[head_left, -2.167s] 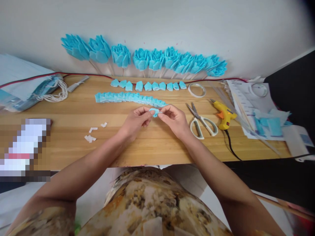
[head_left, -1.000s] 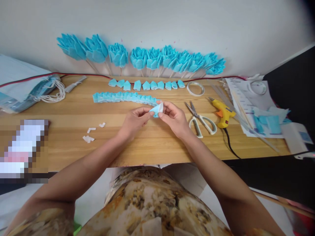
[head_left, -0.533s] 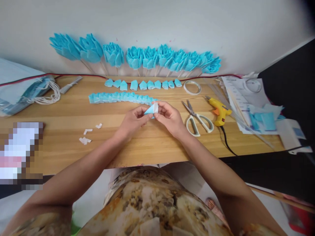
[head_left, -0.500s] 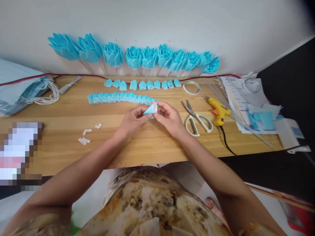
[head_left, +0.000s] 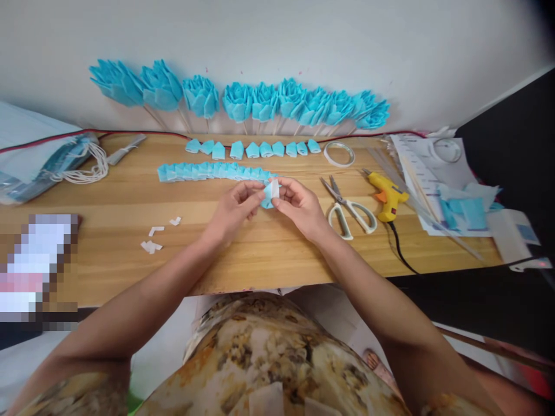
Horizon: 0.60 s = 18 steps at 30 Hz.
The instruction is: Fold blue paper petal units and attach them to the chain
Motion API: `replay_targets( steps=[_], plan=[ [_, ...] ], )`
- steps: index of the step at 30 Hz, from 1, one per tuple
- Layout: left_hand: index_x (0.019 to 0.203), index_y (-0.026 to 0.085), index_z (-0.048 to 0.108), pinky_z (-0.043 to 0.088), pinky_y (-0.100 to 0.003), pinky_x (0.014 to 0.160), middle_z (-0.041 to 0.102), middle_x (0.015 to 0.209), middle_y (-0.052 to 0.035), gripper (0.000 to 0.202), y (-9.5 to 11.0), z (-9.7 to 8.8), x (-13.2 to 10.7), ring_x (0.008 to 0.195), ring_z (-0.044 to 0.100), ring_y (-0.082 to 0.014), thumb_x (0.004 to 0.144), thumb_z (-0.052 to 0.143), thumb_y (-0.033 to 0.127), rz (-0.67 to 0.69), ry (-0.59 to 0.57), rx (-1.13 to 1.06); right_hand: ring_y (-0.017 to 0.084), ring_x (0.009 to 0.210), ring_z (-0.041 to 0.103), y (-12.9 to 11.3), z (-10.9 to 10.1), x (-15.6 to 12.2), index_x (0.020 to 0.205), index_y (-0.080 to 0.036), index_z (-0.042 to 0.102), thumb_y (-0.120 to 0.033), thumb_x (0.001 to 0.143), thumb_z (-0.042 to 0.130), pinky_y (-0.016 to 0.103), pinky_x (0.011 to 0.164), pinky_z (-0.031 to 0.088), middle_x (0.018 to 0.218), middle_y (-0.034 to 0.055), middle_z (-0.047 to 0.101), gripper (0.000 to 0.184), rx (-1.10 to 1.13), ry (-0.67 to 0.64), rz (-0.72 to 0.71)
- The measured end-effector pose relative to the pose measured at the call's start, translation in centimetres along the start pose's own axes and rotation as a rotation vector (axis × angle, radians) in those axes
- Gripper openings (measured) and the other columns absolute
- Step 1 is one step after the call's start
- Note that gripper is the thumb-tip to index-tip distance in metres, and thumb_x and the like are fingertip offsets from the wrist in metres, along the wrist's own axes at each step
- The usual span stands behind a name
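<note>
Between my two hands is a small folded blue piece (head_left: pixel 269 195) with a white edge on its right side; whether it is paper or fabric I cannot tell. My left hand (head_left: pixel 237 209) pinches its left side with thumb and fingers. On the other side, my right hand (head_left: pixel 299 207) grips the white edge. Just beyond my hands runs an overlapping row of folded blue pieces (head_left: pixel 212 171). Farther back, several separate blue folded pieces (head_left: pixel 252 150) stand in a line. Small white scraps (head_left: pixel 151 247) lie to the left of my left hand.
Blue flowers on sticks (head_left: pixel 237 102) lean against the wall. Right of my hands lie scissors (head_left: pixel 347 207), a tape roll (head_left: pixel 339 154) and a yellow glue gun (head_left: pixel 388 195) with a cord. Papers (head_left: pixel 433 167) lie at right, a string bundle (head_left: pixel 93 164) at left.
The blue piece was a pointed cone with its tip to the left; its left part now looks folded down and rounder. My left fingers have shifted slightly on it.
</note>
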<state>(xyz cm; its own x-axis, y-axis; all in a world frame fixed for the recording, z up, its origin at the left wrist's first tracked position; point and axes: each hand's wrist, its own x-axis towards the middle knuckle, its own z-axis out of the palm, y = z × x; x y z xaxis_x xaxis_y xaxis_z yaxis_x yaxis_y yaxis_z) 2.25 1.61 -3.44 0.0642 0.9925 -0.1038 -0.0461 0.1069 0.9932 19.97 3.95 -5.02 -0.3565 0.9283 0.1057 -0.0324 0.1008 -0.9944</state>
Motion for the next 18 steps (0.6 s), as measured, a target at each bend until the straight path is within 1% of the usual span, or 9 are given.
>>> replay_targets(
  steps=[2,4,5,7,9,11,14,16,18],
  plan=[
    [0.106,0.019,0.063,0.040,-0.024,0.056,0.057,0.071,0.0017,0.031,0.0,-0.3,0.2,0.060,0.050,-0.0112,0.081,0.069,0.038,0.030,0.066,-0.028,0.014,0.075,0.063,0.0,-0.3,0.1,0.121,-0.023,0.059,-0.031,0.081,0.068,0.029,0.073,0.052,0.084,-0.0017,0.068,0.042,-0.039,-0.030,0.048],
    [0.107,0.020,0.061,0.041,-0.024,0.056,0.058,0.077,0.0006,0.030,0.0,-0.5,0.4,0.064,0.052,-0.0114,0.082,0.066,0.034,0.061,0.122,-0.047,0.012,0.064,0.058,0.1,-0.5,0.0,0.124,-0.022,0.058,-0.027,0.082,0.066,0.028,0.064,0.048,0.075,-0.0047,0.063,0.044,-0.104,-0.091,0.100],
    [0.107,0.020,0.061,0.041,-0.023,0.056,0.059,0.080,0.0002,0.029,0.1,-0.6,0.5,0.065,0.052,-0.0113,0.082,0.065,0.033,0.073,0.139,-0.053,0.012,0.061,0.056,0.0,-0.5,-0.1,0.126,-0.021,0.058,-0.025,0.082,0.064,0.027,0.062,0.047,0.072,-0.0058,0.061,0.045,-0.153,-0.118,0.114],
    [0.106,0.021,0.060,0.042,-0.023,0.056,0.059,0.083,-0.0001,0.027,0.2,-0.8,0.6,0.066,0.053,-0.0109,0.082,0.063,0.031,0.095,0.151,-0.059,0.013,0.062,0.057,-0.4,-0.5,-0.4,0.131,-0.020,0.056,-0.021,0.083,0.062,0.028,0.063,0.047,0.071,-0.0056,0.061,0.049,-0.295,-0.151,0.106],
    [0.105,0.021,0.060,0.042,-0.022,0.056,0.059,0.083,0.0001,0.026,0.3,-0.9,0.7,0.065,0.052,-0.0105,0.081,0.063,0.028,0.116,0.147,-0.067,0.015,0.069,0.062,-1.1,-0.3,-1.1,0.136,-0.020,0.055,-0.021,0.086,0.061,0.030,0.068,0.048,0.077,-0.0022,0.067,0.051,-0.503,-0.156,0.063],
    [0.105,0.020,0.060,0.041,-0.021,0.055,0.059,0.083,0.0002,0.027,0.3,-0.9,0.7,0.065,0.052,-0.0102,0.079,0.064,0.025,0.127,0.150,-0.076,0.019,0.079,0.066,-2.0,-0.2,-2.0,0.139,-0.021,0.055,-0.022,0.091,0.059,0.032,0.073,0.049,0.087,0.0029,0.073,0.048,-0.757,-0.148,0.013],
    [0.105,0.021,0.060,0.042,-0.021,0.055,0.059,0.083,0.0001,0.026,0.7,-0.8,0.4,0.065,0.052,-0.0103,0.079,0.061,0.023,0.128,0.170,-0.061,0.025,0.089,0.069,-3.0,-0.4,-3.5,0.142,-0.018,0.055,-0.026,0.098,0.050,0.036,0.076,0.049,0.101,0.0104,0.076,0.045,-1.073,-0.112,-0.047],
    [0.105,0.021,0.061,0.042,-0.022,0.056,0.059,0.081,0.0001,0.026,1.2,-0.8,0.1,0.065,0.052,-0.0105,0.079,0.061,0.022,0.144,0.170,-0.045,0.027,0.092,0.069,-3.1,-0.8,-4.2,0.146,-0.019,0.051,-0.026,0.099,0.045,0.036,0.075,0.050,0.110,0.0127,0.075,0.048,-1.163,-0.098,-0.089],
    [0.104,0.021,0.063,0.043,-0.022,0.057,0.058,0.080,0.0000,0.025,2.3,-0.7,-0.3,0.066,0.052,-0.0110,0.079,0.062,0.022,0.185,0.136,-0.011,0.026,0.093,0.069,-2.8,-1.3,-4.7,0.152,-0.022,0.045,-0.025,0.099,0.044,0.034,0.074,0.051,0.118,0.0125,0.074,0.053,-1.180,-0.069,-0.131]
  ],
)
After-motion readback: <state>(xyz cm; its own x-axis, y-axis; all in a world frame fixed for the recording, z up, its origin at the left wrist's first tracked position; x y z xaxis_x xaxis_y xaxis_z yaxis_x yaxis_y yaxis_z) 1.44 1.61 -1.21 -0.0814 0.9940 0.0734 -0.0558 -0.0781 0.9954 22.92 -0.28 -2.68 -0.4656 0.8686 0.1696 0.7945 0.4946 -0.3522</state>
